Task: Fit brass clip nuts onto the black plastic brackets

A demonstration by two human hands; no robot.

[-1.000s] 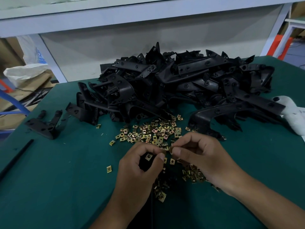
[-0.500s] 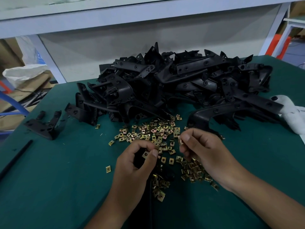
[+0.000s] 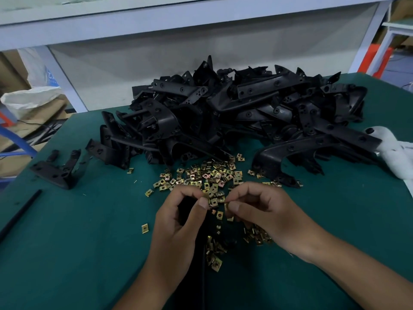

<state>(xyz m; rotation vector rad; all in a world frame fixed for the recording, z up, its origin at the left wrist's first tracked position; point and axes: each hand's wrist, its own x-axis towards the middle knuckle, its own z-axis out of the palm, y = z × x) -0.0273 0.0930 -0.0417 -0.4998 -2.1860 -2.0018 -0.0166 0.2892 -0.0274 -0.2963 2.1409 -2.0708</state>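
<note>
Both hands came close together again. Left hand point(image 3: 178, 218) curls its grip around a black bracket point(image 3: 186, 211), thumb on its top end. Right hand point(image 3: 263, 211) pinches a brass clip nut point(image 3: 226, 205) just beside it. Loose clip nuts point(image 3: 207, 175) lie on the green surface point(image 3: 78, 242), before the bracket pile point(image 3: 234, 113).

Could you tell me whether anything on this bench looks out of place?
Mostly not. One brass clip nut lies alone left of the left hand, and one black bracket sits apart from the bracket pile.
</note>
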